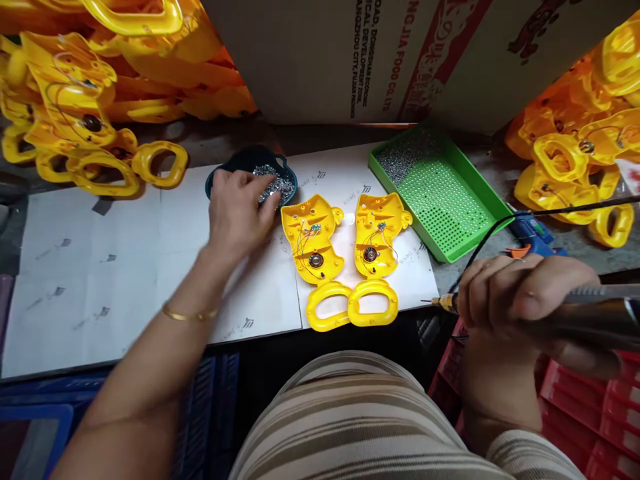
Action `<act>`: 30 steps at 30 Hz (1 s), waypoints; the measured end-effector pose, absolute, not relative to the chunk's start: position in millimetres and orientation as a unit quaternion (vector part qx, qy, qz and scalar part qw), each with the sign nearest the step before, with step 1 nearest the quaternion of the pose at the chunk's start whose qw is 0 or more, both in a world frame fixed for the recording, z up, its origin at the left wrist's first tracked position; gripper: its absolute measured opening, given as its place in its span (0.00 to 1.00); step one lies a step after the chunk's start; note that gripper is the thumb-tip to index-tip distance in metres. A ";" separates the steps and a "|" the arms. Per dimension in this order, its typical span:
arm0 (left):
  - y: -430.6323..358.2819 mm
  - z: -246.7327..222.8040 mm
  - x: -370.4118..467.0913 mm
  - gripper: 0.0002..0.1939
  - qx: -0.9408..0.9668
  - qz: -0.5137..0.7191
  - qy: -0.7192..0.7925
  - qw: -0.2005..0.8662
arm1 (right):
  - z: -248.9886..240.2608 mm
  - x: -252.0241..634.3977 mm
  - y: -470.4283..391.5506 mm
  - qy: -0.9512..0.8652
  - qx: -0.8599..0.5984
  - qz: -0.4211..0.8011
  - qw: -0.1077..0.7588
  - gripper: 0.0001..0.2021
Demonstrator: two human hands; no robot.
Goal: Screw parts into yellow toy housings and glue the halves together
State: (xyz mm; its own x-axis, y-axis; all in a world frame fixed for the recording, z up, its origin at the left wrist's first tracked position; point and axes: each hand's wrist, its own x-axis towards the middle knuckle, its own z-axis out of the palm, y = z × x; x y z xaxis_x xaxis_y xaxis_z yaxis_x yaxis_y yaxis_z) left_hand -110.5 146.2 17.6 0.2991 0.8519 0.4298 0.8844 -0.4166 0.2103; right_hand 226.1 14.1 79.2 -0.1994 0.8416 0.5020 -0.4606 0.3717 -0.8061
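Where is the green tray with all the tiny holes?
In the head view, the green tray is right of centre, between the nearest yellow shell and the blue tool, just in front of the cardboard box.

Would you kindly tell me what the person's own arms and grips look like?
A thin gold-coloured bangle circles the bare left forearm. On the right arm, an off-white fabric sleeve with brownish-grey stripes stops short of the wrist. Both the left grip and the right grip are ungloved.
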 end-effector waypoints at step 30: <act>28.2 31.5 -23.7 0.09 -0.669 -0.400 -0.462 -0.424 | 81.0 207.3 29.6 -0.581 -0.186 0.514 0.603 0.15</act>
State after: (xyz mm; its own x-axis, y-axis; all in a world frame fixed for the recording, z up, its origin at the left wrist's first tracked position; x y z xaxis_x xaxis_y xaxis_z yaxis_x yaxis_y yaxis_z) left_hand -23.7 28.2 31.5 0.2540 0.9565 0.1436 0.2780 -0.2144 0.9363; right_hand 207.3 29.6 81.0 -0.2037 0.8358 0.5099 -0.4035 0.4028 -0.8215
